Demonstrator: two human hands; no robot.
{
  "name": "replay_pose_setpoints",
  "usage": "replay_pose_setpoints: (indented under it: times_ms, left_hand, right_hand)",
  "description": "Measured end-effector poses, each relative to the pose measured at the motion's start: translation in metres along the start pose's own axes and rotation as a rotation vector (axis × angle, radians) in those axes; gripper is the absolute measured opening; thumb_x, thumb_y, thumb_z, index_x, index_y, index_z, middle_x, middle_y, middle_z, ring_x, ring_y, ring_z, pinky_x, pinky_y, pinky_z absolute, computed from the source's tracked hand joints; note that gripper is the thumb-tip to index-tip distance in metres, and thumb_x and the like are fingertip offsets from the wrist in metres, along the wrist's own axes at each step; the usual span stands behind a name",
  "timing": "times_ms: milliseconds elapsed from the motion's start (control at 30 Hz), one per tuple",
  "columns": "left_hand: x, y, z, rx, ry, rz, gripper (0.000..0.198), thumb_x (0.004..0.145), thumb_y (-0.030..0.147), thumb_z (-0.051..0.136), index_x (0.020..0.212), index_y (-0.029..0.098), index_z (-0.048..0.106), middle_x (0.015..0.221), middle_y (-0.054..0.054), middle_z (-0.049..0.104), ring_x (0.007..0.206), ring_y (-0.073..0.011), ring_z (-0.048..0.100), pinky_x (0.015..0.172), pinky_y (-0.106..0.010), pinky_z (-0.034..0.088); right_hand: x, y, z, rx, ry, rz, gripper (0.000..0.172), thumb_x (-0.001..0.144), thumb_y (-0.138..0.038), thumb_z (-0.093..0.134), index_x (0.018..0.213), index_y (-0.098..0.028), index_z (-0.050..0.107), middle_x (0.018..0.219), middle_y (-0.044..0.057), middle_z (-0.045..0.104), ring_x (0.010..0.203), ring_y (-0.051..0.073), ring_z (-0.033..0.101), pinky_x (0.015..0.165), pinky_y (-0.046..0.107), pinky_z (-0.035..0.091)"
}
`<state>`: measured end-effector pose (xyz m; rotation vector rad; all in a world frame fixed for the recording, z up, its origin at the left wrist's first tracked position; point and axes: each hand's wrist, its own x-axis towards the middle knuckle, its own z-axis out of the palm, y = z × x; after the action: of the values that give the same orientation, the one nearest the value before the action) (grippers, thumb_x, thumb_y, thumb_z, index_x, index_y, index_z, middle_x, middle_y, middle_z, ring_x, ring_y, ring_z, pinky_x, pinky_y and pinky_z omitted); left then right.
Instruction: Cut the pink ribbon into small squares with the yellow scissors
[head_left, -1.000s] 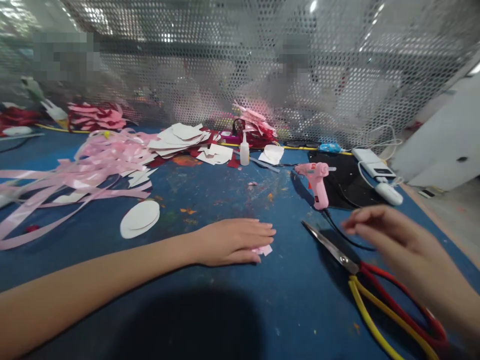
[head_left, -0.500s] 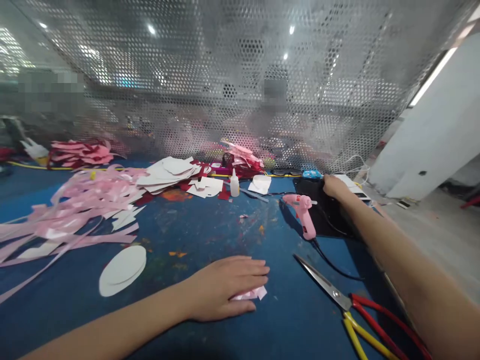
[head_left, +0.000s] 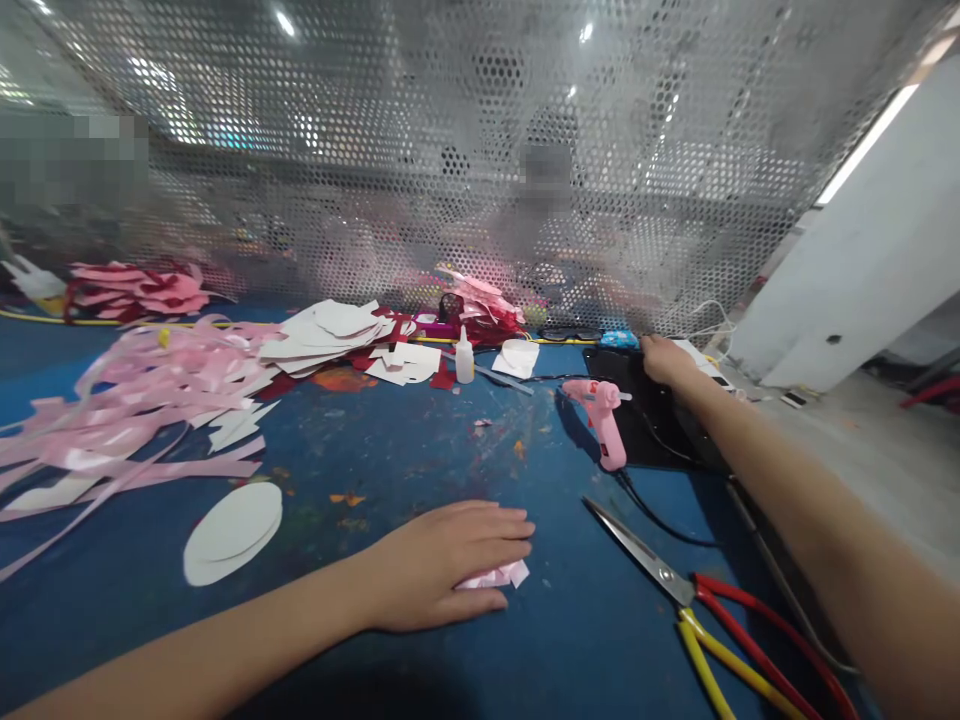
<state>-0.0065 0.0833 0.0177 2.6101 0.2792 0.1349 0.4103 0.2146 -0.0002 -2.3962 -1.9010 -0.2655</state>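
Observation:
My left hand (head_left: 454,560) lies flat on the blue table, fingers stretched out, over a pale pink ribbon piece (head_left: 495,576) that peeks out between thumb and fingers. At the far right my right hand (head_left: 667,362) reaches to the back edge of a black board (head_left: 637,410). Its fingers are curled and mostly hidden; what they hold cannot be made out. A blue packet (head_left: 619,339) is just left of it. Nearer me, a pink glue gun (head_left: 604,420) lies by the board, and scissors (head_left: 667,580) with red and yellow handles lie below.
To the left spread pink ribbons (head_left: 157,400), white paper pieces (head_left: 330,330) and white ovals (head_left: 232,535). A small white bottle (head_left: 464,358) stands in the middle near red and pink pieces (head_left: 484,305). A perforated metal screen (head_left: 420,180) closes off the back.
The view has shifted slightly, so things sit a little further left and higher. My left hand stays on the pink ribbon piece; my right hand stays at the board's back edge.

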Motion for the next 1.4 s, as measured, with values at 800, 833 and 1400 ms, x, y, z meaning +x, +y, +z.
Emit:
replay_pose_setpoints:
  times_ms: [800, 833, 1400]
  left_hand:
    - [-0.001, -0.002, 0.001, 0.064, -0.033, 0.005, 0.042, 0.089, 0.029, 0.047, 0.130, 0.019, 0.047, 0.135, -0.007, 0.050, 0.129, -0.0231, 0.041, 0.109, -0.042, 0.031]
    - [-0.001, -0.002, 0.001, 0.066, -0.034, 0.009, 0.042, 0.089, 0.029, 0.046, 0.130, 0.018, 0.047, 0.135, -0.008, 0.050, 0.129, -0.0233, 0.041, 0.109, -0.042, 0.031]
    - [-0.005, -0.012, 0.001, 0.032, 0.148, -0.124, 0.033, 0.094, 0.026, 0.037, 0.117, 0.015, 0.057, 0.124, -0.008, 0.059, 0.123, -0.0178, 0.046, 0.107, -0.033, 0.034]
  right_hand:
    - [-0.183, -0.076, -0.045, 0.205, -0.042, -0.108, 0.059, 0.079, -0.064, 0.042, 0.099, -0.011, 0.059, 0.094, 0.016, 0.059, 0.095, 0.029, 0.056, 0.082, 0.039, 0.042]
    - [-0.182, -0.083, -0.045, 0.183, -0.040, -0.085, 0.060, 0.077, -0.064, 0.045, 0.097, -0.010, 0.059, 0.093, 0.016, 0.059, 0.094, 0.030, 0.056, 0.081, 0.039, 0.042]
    - [-0.159, -0.083, -0.044, 0.354, -0.032, -0.048, 0.020, 0.072, -0.034, 0.053, 0.057, -0.022, 0.046, 0.055, 0.002, 0.056, 0.050, 0.016, 0.051, 0.050, 0.026, 0.032]
